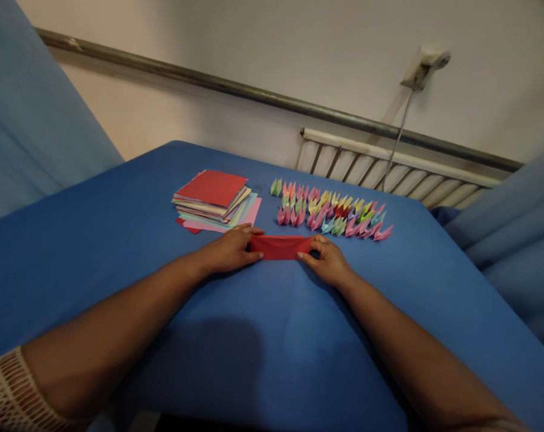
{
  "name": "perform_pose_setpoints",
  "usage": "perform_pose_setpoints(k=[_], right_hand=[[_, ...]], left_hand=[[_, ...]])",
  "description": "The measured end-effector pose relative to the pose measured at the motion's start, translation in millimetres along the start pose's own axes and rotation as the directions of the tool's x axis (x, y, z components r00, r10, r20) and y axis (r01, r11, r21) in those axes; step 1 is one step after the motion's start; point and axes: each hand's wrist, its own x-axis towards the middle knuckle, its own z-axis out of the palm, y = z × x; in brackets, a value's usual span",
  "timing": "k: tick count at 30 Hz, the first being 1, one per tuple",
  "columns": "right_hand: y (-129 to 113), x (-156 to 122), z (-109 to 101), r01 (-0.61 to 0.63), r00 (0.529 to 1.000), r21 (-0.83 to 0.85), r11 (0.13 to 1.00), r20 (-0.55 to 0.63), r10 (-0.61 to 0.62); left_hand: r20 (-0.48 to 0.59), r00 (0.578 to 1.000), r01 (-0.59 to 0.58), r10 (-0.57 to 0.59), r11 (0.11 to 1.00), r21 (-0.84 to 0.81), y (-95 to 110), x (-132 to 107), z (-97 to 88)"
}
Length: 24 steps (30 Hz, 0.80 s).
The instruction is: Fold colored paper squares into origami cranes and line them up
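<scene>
A sheet of red paper (280,248), folded over into a long narrow strip, is held low over the blue table in front of me. My left hand (236,247) pinches its left end, thumb at the near edge and fingers at the far edge. At the right end my right hand (328,259) grips it the same way, the thumb on the near corner. Just beyond my left hand lies a stack of coloured square paper (213,189) with a red sheet on top. Rows of small folded paper cranes (325,210) in many colours stand beyond my right hand.
The table (209,354) has a blue cover. Behind it a metal rail (218,82) runs along the wall above a white radiator (357,156). A cable (402,129) hangs from a wall socket (422,66). Blue curtains (38,120) hang at both sides.
</scene>
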Motion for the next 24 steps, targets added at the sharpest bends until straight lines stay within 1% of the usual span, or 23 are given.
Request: perform_pose_setpoints(k=[2,3,4,5,6,7,8,9,10,11,12,14,16,18,20,24], right_hand=[[0,2,3,-0.062,0.998,-0.084,0.995,-0.024,0.060],[0,3,4,-0.091,0.996,-0.128,0.988,-0.035,0.087],[0,3,6,-0.120,0.992,-0.162,0.979,-0.049,0.114],[0,3,7,-0.145,0.989,-0.185,0.972,-0.063,0.135],[-1,3,7,-0.161,0.986,-0.196,0.967,-0.078,0.148],[-2,3,8,-0.165,0.985,-0.202,0.966,-0.091,0.149],[-4,2,8,-0.156,0.986,-0.208,0.965,-0.098,0.138],[-7,2,8,-0.134,0.989,-0.224,0.965,-0.094,0.115],[-10,0,7,-0.096,0.994,-0.252,0.963,-0.071,0.080],[-15,-1,7,-0.047,0.999,-0.286,0.957,-0.032,0.039],[-20,-3,7,0.008,1.000,-0.321,0.947,0.022,-0.001],[-30,-7,7,0.101,0.987,-0.358,0.928,0.155,-0.048],[-39,-10,8,0.131,0.963,-0.354,0.926,0.266,-0.034],[-44,-13,9,0.134,0.942,-0.363,0.922,0.335,-0.005],[-46,-15,10,0.118,0.932,-0.383,0.916,0.360,0.030],[-46,-17,10,0.062,0.936,-0.424,0.904,0.339,0.095]], left_hand=[[-0.021,0.999,0.034,-0.033,0.999,0.004,-1,1,0.5],[-0.048,0.997,0.067,-0.066,0.998,0.017,-1,2,1.0],[-0.097,0.990,0.109,-0.104,0.993,0.041,0,1,1.8],[-0.170,0.976,0.151,-0.137,0.986,0.074,1,1,3.0],[-0.248,0.958,0.175,-0.142,0.978,0.116,3,0,4.6],[-0.307,0.946,0.163,-0.107,0.973,0.164,6,-2,6.8],[-0.327,0.944,0.111,-0.037,0.971,0.211,10,-3,9.6],[-0.305,0.951,0.027,0.053,0.968,0.250,14,-5,13.1],[-0.239,0.961,-0.075,0.142,0.960,0.268,19,-8,17.2],[-0.151,0.966,-0.167,0.211,0.951,0.260,24,-10,21.6],[-0.063,0.967,-0.224,0.245,0.944,0.241,29,-12,26.1],[0.083,0.959,-0.281,0.270,0.939,0.199,37,-16,34.1],[0.162,0.958,-0.266,0.237,0.945,0.192,43,-19,38.9],[0.188,0.968,-0.207,0.168,0.954,0.216,44,-21,39.8],[0.186,0.978,-0.142,0.096,0.958,0.250,43,-23,37.9],[0.155,0.988,-0.024,-0.027,0.949,0.315,37,-25,31.3]])
